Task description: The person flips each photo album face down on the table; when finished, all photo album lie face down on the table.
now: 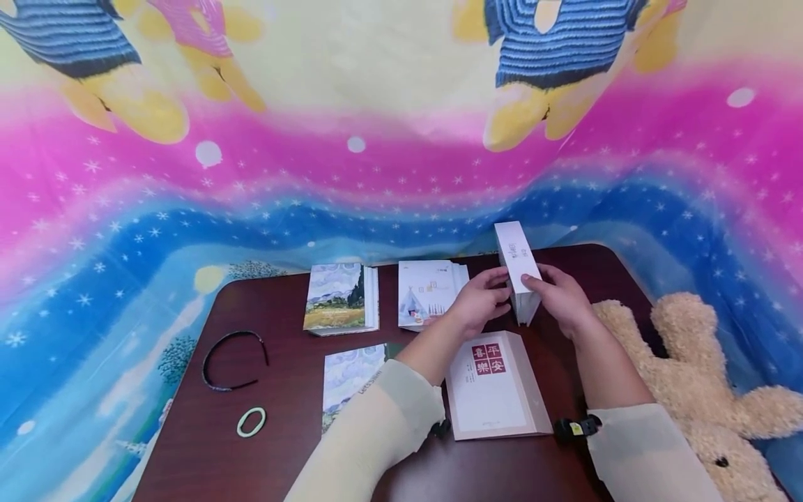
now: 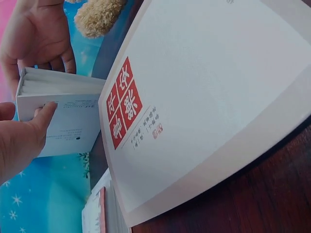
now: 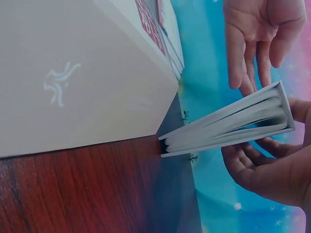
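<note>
Fingers of the right hand grip a white book; the left hand touches it, fingers loosely spread

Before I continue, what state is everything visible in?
White book: on edge, spine up, covers slightly parted
Left hand: touches its cover
Right hand: holds it
Cream book: cover facing up
Tent book: partly hidden
Far landscape book: cover showing
Near landscape book: partly hidden
Headband: lying, ends apart
Green ring: lying flat
Plush toy: lying

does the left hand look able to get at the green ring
Probably yes: the green ring lies uncovered on the table, though the left hand now touches the white-spined book.
</note>
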A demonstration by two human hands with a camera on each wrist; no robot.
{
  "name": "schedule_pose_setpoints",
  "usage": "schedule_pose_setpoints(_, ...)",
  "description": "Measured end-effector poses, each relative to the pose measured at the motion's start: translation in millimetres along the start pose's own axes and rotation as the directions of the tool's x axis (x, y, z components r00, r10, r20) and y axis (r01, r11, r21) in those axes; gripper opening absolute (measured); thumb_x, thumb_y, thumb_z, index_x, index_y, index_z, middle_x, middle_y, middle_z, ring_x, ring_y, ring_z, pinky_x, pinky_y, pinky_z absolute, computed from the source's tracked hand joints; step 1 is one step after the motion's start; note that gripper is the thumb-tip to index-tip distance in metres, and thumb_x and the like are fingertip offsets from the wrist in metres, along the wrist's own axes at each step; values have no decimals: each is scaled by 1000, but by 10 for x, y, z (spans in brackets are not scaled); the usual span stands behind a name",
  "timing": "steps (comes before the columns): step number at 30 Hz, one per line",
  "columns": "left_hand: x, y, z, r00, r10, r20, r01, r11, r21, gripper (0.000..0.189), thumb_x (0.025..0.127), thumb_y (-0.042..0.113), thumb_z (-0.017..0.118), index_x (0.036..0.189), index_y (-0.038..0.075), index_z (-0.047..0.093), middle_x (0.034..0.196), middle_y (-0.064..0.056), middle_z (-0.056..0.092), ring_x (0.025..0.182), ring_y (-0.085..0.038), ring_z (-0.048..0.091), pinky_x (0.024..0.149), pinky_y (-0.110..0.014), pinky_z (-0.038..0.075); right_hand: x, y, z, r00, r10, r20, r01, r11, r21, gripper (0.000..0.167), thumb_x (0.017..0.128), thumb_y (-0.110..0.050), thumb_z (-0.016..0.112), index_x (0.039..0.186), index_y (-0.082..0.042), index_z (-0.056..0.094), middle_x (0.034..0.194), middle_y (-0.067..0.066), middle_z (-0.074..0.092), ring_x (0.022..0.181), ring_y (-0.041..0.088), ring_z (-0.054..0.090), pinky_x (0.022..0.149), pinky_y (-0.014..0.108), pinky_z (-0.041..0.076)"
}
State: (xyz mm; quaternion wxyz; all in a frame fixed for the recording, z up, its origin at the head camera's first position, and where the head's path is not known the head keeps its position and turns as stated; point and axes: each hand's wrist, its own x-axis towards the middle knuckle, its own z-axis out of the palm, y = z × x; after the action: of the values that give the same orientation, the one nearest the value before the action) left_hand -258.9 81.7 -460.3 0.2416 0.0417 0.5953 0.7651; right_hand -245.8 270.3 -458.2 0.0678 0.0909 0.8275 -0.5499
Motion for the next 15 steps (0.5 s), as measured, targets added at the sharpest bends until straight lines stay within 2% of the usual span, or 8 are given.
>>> schedule_pose_setpoints(3,5,-23,36,1000,-19,0,19,1000,22,45,102,3,60,144,19,60,139,2,62,134,-30,56,105,-48,51,-21,13,-21,1000,3,-23,-3,1000,12,85,102,-54,59,164,-4,27,163,26,31,142,48,35,115,70,28)
schedule_pose_setpoints(7,35,-64,66,999,-54,-1,54,996,64,47,102,4,60,147,18,59,142,-1,61,130,-26,58,106,-50,50,-31,28,-50,999,8,-46,-7,1000,26,84,102,-52,59,163,-4,27,163,26,31,142,49,35,116,69,28)
schedule_pose_setpoints(15,104,-151,75,994,-110,-1,109,986,130,48,100,7,63,146,21,60,139,3,63,134,-27,55,108,-51,48,-36,44,-100,997,-10,-74,11,1000,24,82,102,-52,59,163,-5,29,161,26,34,140,48,39,115,66,32)
